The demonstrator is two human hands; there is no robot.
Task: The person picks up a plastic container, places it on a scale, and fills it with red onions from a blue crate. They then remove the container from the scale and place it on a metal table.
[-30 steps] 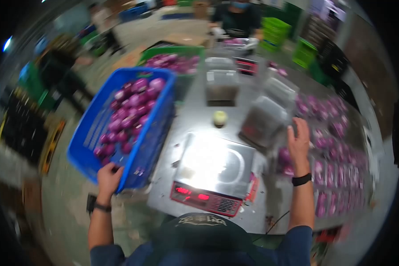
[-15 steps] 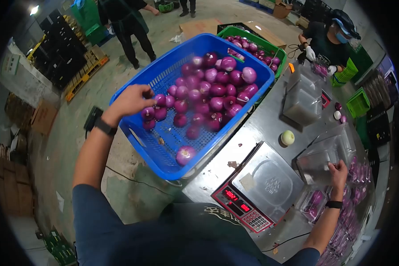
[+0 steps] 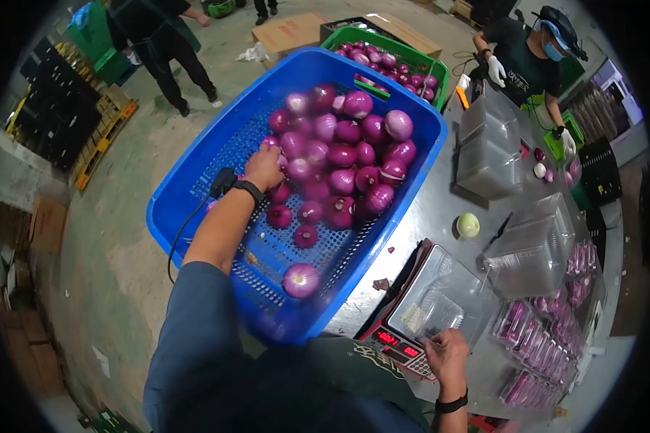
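My left hand (image 3: 265, 167) is down in the blue basket (image 3: 167, 186), fingers curled against a red onion (image 3: 270, 143) in the pile; its fingertips are partly hidden. Several red onions (image 3: 343, 155) fill the basket's far half, and a single one (image 3: 300, 280) lies nearer me. With thumb and fingers, my right hand (image 3: 448, 359) pinches the near edge of a clear plastic tray (image 3: 444, 309). That tray rests on the digital scale (image 3: 406, 303), whose red display is lit.
Stacked clear trays (image 3: 531, 249) and a taller stack (image 3: 488, 155) stand on the metal table (image 3: 440, 216). Packed onions (image 3: 538, 335) lie at right. A peeled onion (image 3: 468, 225) sits behind the scale. A green crate (image 3: 440, 68) adjoins the basket. A gloved co-worker (image 3: 523, 68) stands across the table.
My left hand has moved right and deeper into the basket among the onions. My right hand has brought a clear tray from the stack onto the scale. The co-worker's hands have moved apart.
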